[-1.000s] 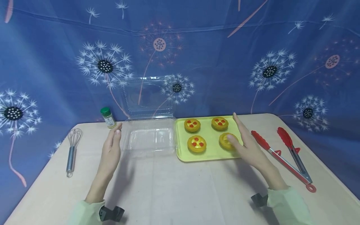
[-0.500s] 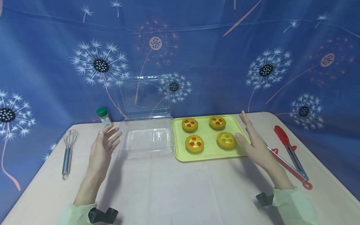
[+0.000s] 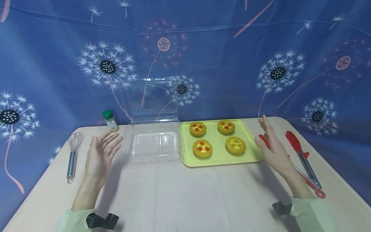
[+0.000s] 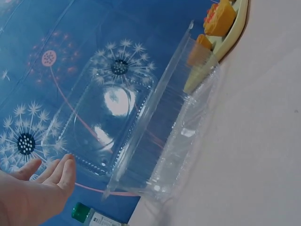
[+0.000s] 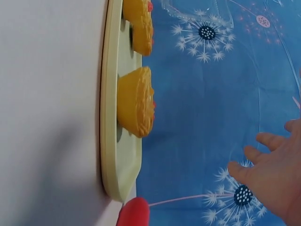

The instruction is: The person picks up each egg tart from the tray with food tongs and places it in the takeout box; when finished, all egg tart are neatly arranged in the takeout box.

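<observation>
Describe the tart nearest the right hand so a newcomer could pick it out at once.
On the table, find the yellow tray, just right of the open clear plastic container. Take the front-right tart of the four there. The other three tarts carry red pieces on top; this one has none.

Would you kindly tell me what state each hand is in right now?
Left hand: open, holding nothing, near the clear container.
Right hand: open, holding nothing, partly hiding the tongs in the head view.
</observation>
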{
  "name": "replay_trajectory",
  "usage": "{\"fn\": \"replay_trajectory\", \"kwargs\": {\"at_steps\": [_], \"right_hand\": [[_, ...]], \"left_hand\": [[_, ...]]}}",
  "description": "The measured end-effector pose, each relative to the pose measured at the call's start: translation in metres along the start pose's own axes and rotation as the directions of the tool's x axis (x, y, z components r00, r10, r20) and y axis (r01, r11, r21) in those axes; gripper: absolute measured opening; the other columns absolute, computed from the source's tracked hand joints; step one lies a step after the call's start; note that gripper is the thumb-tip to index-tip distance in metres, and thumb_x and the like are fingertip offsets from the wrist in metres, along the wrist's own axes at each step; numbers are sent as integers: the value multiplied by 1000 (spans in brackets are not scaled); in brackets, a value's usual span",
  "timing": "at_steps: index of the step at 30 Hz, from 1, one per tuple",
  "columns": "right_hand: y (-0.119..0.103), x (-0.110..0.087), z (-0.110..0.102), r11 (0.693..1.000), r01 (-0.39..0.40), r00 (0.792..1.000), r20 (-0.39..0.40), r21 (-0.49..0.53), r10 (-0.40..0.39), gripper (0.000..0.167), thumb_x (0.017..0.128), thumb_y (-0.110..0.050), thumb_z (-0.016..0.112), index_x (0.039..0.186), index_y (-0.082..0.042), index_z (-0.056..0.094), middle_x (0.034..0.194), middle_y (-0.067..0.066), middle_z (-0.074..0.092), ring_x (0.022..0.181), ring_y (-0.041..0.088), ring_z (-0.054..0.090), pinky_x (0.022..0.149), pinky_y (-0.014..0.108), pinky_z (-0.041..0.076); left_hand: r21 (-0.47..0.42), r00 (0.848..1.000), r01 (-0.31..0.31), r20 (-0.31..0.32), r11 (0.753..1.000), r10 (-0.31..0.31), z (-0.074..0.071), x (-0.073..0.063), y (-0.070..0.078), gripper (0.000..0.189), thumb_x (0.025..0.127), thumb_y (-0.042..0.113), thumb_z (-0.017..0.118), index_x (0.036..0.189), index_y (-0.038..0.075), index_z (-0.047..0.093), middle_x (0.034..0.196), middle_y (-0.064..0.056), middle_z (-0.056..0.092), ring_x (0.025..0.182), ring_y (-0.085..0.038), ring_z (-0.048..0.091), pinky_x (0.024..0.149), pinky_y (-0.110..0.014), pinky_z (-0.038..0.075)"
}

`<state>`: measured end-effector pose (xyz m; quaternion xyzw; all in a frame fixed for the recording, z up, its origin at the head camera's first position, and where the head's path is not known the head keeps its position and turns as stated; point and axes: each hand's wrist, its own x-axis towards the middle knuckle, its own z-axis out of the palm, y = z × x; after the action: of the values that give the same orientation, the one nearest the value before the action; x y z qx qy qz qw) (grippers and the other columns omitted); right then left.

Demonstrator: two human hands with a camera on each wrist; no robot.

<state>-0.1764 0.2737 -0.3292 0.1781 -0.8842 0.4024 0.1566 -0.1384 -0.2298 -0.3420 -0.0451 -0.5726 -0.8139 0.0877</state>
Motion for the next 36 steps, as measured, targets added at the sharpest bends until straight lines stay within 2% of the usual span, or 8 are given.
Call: {"fn": "replay_trajectory", "kwargs": {"at_steps": [8, 12, 15, 21, 26, 32, 34, 36], "right_hand": [[11, -6, -9, 1000, -5, 1000, -26, 3, 5, 72, 103, -14, 48, 157, -33, 3, 162, 12, 17, 148, 28, 18, 105, -3, 17], [15, -9, -13, 1000, -16, 999, -28, 0, 16, 71, 104, -16, 46, 157, -33, 2, 162, 11, 16, 149, 22, 16, 120, 13, 15], [17, -11, -15, 999, -32, 999, -28, -4, 32, 70, 104, -17, 45, 157, -34, 1, 163, 11, 15, 149, 23, 15, 124, 22, 13], [23, -15, -21, 998, -66, 998, -25, -21, 66, 69, 105, -19, 44, 156, -34, 0, 162, 15, 15, 148, 31, 13, 108, -1, 13], [28, -19, -28, 996, -85, 996, -23, -36, 84, 71, 105, -19, 45, 156, -35, -1, 163, 11, 13, 149, 21, 12, 105, -5, 12], [39, -24, -35, 995, -89, 995, -40, -50, 87, 70, 105, -17, 44, 156, -33, -1, 163, 12, 12, 146, 3, 13, 105, -4, 11], [42, -26, -37, 994, -87, 995, -44, -59, 85, 70, 105, -16, 43, 157, -31, -2, 163, 15, 12, 145, -1, 13, 105, -3, 10], [44, -28, -40, 992, -103, 994, -45, -68, 101, 70, 105, -18, 42, 156, -32, -3, 162, 16, 12, 146, 1, 12, 104, -4, 9]], "left_hand": [[57, 995, 58, -86, 997, -53, -6, 2, -6, 64, 105, 47, 29, 153, 5, 21, 131, 5, 51, 123, -8, 54, 111, -20, 41], [172, 986, 100, -151, 980, -74, -7, 3, -9, 65, 105, 45, 32, 154, 3, 21, 129, 7, 50, 125, -9, 51, 111, -18, 41], [273, 980, 129, -182, 953, -81, -7, 4, -11, 65, 105, 45, 33, 153, 3, 23, 138, -3, 46, 135, -17, 44, 115, -21, 38], [398, 983, 149, -161, 905, -91, -11, 5, -16, 63, 106, 39, 35, 154, 0, 20, 156, -22, 27, 143, -34, 28, 120, -30, 30], [455, 979, 177, -168, 873, -112, -12, 6, -21, 57, 106, 26, 40, 153, -2, 23, 157, -21, 26, 143, -33, 29, 119, -32, 31], [546, 972, 211, -201, 811, -118, -15, 7, -27, 51, 105, 20, 44, 148, -5, 32, 154, -21, 33, 140, -32, 35, 107, -10, 40], [558, 971, 218, -210, 801, -118, -15, 7, -28, 49, 105, 17, 45, 147, -5, 34, 152, -21, 36, 138, -30, 39, 99, -3, 42], [559, 967, 231, -224, 796, -123, -16, 8, -30, 48, 104, 16, 46, 146, -5, 36, 151, -21, 39, 133, -20, 46, 95, -1, 43]]}}
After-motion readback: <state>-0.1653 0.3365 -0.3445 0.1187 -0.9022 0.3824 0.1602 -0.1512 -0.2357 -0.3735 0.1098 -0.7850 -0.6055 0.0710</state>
